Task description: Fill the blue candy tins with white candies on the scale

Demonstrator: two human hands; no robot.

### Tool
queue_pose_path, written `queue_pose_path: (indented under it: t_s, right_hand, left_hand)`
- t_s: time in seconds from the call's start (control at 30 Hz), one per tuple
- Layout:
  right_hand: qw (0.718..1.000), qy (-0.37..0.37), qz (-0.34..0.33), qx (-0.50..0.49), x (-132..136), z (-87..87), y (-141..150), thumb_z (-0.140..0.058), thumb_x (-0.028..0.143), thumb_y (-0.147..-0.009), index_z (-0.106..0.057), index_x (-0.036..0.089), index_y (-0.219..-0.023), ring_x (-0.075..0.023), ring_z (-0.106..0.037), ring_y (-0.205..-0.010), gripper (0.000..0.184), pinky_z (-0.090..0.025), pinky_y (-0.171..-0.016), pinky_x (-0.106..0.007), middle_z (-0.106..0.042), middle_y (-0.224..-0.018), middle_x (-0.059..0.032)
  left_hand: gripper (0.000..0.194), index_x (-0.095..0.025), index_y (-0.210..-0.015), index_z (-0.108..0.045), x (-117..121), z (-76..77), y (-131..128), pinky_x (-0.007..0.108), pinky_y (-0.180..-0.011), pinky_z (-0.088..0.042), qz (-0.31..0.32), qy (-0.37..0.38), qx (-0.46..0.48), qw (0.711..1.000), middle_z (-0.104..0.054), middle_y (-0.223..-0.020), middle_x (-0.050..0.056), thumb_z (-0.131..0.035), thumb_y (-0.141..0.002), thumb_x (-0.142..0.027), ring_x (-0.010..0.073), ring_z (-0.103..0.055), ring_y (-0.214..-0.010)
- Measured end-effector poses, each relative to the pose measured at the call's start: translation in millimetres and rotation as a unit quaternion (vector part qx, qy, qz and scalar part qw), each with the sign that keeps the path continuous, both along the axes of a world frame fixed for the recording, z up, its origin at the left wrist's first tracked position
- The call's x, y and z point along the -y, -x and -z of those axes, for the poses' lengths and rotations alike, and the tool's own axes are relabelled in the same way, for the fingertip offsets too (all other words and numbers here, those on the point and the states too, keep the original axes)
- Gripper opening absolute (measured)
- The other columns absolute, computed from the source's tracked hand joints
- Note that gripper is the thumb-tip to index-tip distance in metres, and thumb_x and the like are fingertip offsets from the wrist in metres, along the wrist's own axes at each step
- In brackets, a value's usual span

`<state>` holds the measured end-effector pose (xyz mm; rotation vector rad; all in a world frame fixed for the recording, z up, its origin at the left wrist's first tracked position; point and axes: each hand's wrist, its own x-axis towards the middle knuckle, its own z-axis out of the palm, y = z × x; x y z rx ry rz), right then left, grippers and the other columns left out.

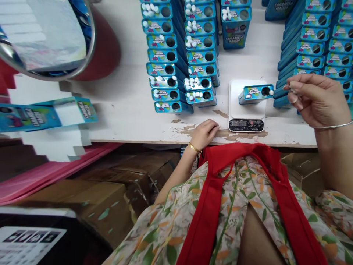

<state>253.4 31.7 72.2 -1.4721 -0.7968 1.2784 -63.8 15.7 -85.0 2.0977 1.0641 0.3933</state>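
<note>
A blue candy tin (255, 90) stands on a white digital scale (234, 106), with a dark round hole in its top and small white candies (271, 92) at both ends of the top. To the right of the tin, my right hand (317, 95) hangs above the table with its fingertips pinched together. What they hold, if anything, is too small to make out. My left hand (204, 134) rests at the table's front edge, left of the scale, its fingers curled in and nothing visible in them.
Rows of blue tins (165, 81), many topped with white candies, stand left of the scale. More tins (310, 48) line the right side. A large red metal container (106, 44) sits at the left, beside a blue printed carton (41, 116). Cardboard boxes (99, 206) lie below the table.
</note>
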Motion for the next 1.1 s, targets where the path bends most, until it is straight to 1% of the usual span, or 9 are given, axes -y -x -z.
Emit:
queue_pose_path:
  t_s: [0.13,0.3,0.43,0.6,0.7,0.83,0.93,1.03,1.1]
  right_hand:
    - [1.0,-0.009,-0.003,0.002,0,7.5,4,-0.075,0.011,-0.075,-0.076,0.02,-0.074,-0.0075,-0.05,-0.052,0.009,-0.026,-0.039,-0.022,-0.068,-0.076,-0.004]
    - [1.0,0.014,-0.01,0.002,-8,7.4,17,-0.069,0.009,-0.079,-0.074,0.019,-0.075,-0.0073,-0.051,-0.053,0.012,-0.029,-0.041,-0.02,-0.067,-0.073,-0.0023]
    - [1.0,0.006,-0.021,-0.001,-11,12.9,18,-0.072,0.013,-0.078,-0.073,0.018,-0.077,-0.0068,-0.051,-0.052,0.006,-0.031,-0.041,-0.02,-0.067,-0.073,-0.0022]
    - [0.997,0.027,-0.064,0.023,-11,26.7,13,-0.082,0.024,-0.077,-0.071,0.022,-0.085,-0.0105,-0.054,-0.058,0.014,-0.043,-0.044,-0.024,-0.067,-0.08,-0.0037]
    - [0.998,0.017,-0.055,0.013,-13,29.3,12,-0.082,0.027,-0.077,-0.07,0.022,-0.086,-0.0103,-0.054,-0.059,0.016,-0.045,-0.046,-0.025,-0.067,-0.083,-0.0041]
    - [0.999,-0.003,-0.032,-0.03,-14,22.3,8,-0.084,0.032,-0.074,-0.072,0.021,-0.086,-0.0079,-0.048,-0.054,0.02,-0.035,-0.042,-0.023,-0.065,-0.076,-0.002]
    - [0.998,0.025,0.006,-0.066,-6,15.3,4,-0.078,0.033,-0.081,-0.071,0.023,-0.088,-0.0069,-0.048,-0.055,0.015,-0.03,-0.041,-0.021,-0.061,-0.076,0.0]
    - [0.994,0.05,0.04,-0.084,12,16.1,4,-0.07,0.032,-0.087,-0.07,0.023,-0.09,-0.0063,-0.052,-0.059,0.009,-0.036,-0.043,-0.018,-0.061,-0.081,-0.0005]
    - [0.992,0.061,0.058,-0.095,28,23.4,5,-0.072,0.026,-0.083,-0.071,0.022,-0.092,-0.0068,-0.057,-0.065,0.01,-0.044,-0.049,-0.017,-0.064,-0.087,-0.0017]
  left_hand:
    - [0.024,-0.019,-0.092,-0.061,0,0.6,-1,0.03,-0.077,-0.047,-0.001,-0.005,-0.01,1.0,-0.063,-0.087,0.006,-0.044,-0.101,-0.034,0.0175,-0.059,-0.083]
    - [0.024,-0.019,-0.091,-0.06,1,0.8,-1,0.03,-0.076,-0.047,-0.011,-0.005,-0.004,1.0,-0.063,-0.086,0.006,-0.045,-0.101,-0.034,0.0175,-0.059,-0.083]
    - [0.025,-0.019,-0.09,-0.06,2,0.7,-1,0.03,-0.078,-0.048,-0.013,0.004,-0.002,1.0,-0.064,-0.087,0.006,-0.044,-0.101,-0.035,0.0172,-0.059,-0.083]
    - [0.025,-0.02,-0.09,-0.06,1,1.6,-2,0.029,-0.076,-0.047,-0.011,-0.004,-0.002,1.0,-0.063,-0.085,0.005,-0.044,-0.101,-0.036,0.0168,-0.059,-0.081]
    - [0.024,-0.02,-0.09,-0.06,0,1.9,-1,0.029,-0.076,-0.047,-0.012,0.001,-0.002,1.0,-0.063,-0.086,0.005,-0.045,-0.101,-0.035,0.0168,-0.059,-0.082]
    - [0.023,-0.02,-0.09,-0.06,0,2.3,-2,0.029,-0.076,-0.047,-0.016,0.006,-0.003,1.0,-0.063,-0.085,0.005,-0.045,-0.101,-0.034,0.0166,-0.059,-0.082]
    - [0.023,-0.019,-0.089,-0.059,-1,2.8,-2,0.028,-0.076,-0.047,-0.018,0.008,-0.002,1.0,-0.062,-0.084,0.004,-0.046,-0.101,-0.034,0.0164,-0.059,-0.081]
    - [0.022,-0.019,-0.089,-0.059,-1,3.1,-1,0.028,-0.075,-0.047,-0.018,0.011,-0.003,1.0,-0.062,-0.084,0.004,-0.047,-0.1,-0.034,0.0162,-0.059,-0.081]
    - [0.022,-0.019,-0.089,-0.059,-2,2.6,-1,0.028,-0.075,-0.047,-0.016,0.013,-0.006,1.0,-0.062,-0.084,0.004,-0.047,-0.1,-0.034,0.0161,-0.059,-0.08]
